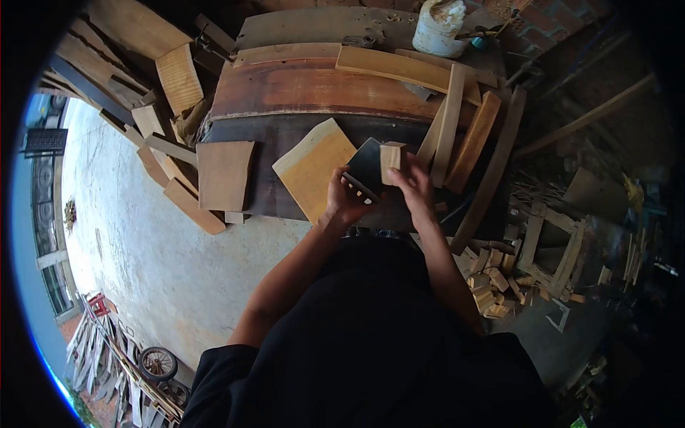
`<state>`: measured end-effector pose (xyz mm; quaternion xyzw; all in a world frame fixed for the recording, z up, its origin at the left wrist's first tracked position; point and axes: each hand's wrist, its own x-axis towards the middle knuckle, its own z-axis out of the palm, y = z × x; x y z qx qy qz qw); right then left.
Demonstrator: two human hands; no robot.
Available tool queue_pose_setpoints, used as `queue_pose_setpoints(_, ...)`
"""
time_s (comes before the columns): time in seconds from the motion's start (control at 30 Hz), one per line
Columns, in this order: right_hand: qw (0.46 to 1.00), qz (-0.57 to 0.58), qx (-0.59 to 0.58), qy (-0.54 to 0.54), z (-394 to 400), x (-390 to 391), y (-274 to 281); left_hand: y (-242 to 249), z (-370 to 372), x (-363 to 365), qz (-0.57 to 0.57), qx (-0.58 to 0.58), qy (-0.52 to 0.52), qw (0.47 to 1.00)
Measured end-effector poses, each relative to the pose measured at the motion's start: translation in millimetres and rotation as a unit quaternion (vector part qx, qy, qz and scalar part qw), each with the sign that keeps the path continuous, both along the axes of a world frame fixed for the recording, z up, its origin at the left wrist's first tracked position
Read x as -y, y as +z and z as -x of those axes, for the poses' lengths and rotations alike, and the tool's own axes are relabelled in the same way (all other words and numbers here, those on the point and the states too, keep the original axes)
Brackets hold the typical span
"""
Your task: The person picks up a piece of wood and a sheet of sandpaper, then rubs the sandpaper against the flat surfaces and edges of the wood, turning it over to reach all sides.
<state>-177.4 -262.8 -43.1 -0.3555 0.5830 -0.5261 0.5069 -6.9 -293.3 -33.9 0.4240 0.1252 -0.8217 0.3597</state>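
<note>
My left hand (345, 200) is closed on the near edge of a dark, thin sheet (365, 165), which is tilted above the workbench. Between the thumb and fingers of my right hand (414, 182) is a small pale wooden block (390, 162), close against the sheet's right side. Just left of the sheet lies a yellowish flat piece (314, 165) with an uneven top edge. My left wrist overlaps its lower corner.
Several wooden strips (447, 125) lie at the bench's right side. A brown board (225, 175) sits at its left end, and a stained white bucket (439, 30) stands at the back. Wood offcuts (496, 282) are piled on the floor to the right; more boards (153, 132) lean at left.
</note>
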Motion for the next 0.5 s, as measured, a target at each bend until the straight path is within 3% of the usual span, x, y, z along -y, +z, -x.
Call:
queue_pose_setpoints(0.03, 1.000, -0.015, 0.002, 0.010, 3.1, 1.0, 2.7, 0.9, -2.6, -0.6, -0.018, 0.006, 0.006, 1.000)
queue_pose_setpoints(0.1, 0.972, 0.037, -0.228, 0.033, 7.8, 0.7, 0.4, 6.0, -5.5, -3.7, -0.020, -0.001, 0.009, 1.000)
queue_pose_setpoints(0.13, 0.973, 0.039, -0.226, 0.036, 6.5, -0.4, -1.7, 8.5, -5.1, -4.9, -0.011, -0.010, 0.008, 1.000)
queue_pose_setpoints(0.2, 0.884, 0.133, -0.442, 0.073, 4.5, -1.8, 13.0, 4.7, -6.2, -6.5, -0.003, -0.023, 0.007, 1.000)
queue_pose_setpoints(0.27, 0.882, 0.133, -0.445, 0.084, -5.4, 0.4, 25.8, 0.5, -8.2, -6.1, 0.054, -0.055, -0.056, 0.995)
queue_pose_setpoints(0.37, 0.879, 0.122, -0.444, 0.122, -11.4, 0.6, 29.9, 1.1, -3.4, -8.6, 0.039, -0.046, -0.032, 0.998)
queue_pose_setpoints(0.5, 0.929, 0.171, -0.317, 0.081, -17.3, 1.4, 39.4, -0.9, -7.7, -15.3, 0.099, -0.126, -0.046, 0.986)
